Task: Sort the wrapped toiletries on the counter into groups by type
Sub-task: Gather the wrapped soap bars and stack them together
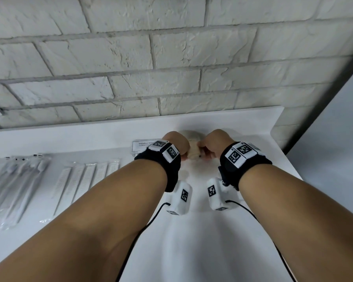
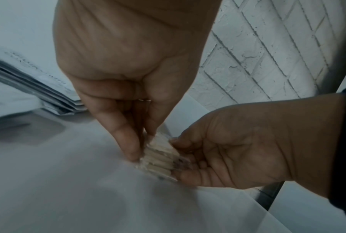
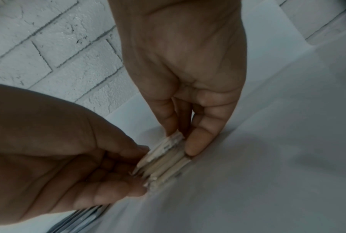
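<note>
White counter; wrist views alone: both hands' fingers pinching pale stacked packets, hidden overhead.

Beyond your fingers rises a whitewashed brick wall with grey mortar lines. Beneath them lies a plain white worktop with a low raised back edge. To their right, a dark vertical strip borders a pale smooth panel.

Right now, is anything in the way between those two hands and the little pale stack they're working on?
Nothing visible: the left hand and right hand already hold the stack of pale wrapped pieces from both sides on the counter.
</note>
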Available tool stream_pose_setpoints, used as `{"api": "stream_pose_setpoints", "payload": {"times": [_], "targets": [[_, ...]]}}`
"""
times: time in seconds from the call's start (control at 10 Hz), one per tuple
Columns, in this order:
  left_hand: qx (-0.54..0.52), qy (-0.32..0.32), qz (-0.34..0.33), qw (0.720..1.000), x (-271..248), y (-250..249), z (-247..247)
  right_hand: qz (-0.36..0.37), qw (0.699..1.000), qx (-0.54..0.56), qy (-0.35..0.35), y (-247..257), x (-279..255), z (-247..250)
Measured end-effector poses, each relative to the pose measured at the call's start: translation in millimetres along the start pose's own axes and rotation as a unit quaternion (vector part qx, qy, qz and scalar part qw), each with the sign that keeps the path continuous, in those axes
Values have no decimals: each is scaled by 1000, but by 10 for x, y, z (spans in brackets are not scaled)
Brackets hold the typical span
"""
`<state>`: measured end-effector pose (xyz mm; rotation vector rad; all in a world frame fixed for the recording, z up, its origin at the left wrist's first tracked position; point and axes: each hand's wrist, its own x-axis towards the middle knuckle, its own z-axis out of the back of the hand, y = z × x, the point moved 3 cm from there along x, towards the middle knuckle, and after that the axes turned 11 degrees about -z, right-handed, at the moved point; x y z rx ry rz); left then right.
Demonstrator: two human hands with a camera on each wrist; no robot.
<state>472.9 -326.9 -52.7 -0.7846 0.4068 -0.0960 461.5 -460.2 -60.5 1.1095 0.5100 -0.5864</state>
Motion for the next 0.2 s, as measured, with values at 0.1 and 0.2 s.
{"api": "stream_pose_setpoints", "payload": {"times": [0.1, 0.2], "targets": [[-72, -11, 11, 997, 49, 120, 6, 3, 1000, 1, -4, 6, -1, -14], [-81, -36, -9, 996, 24, 83, 33, 16, 998, -32, -54, -26, -78, -6]]}}
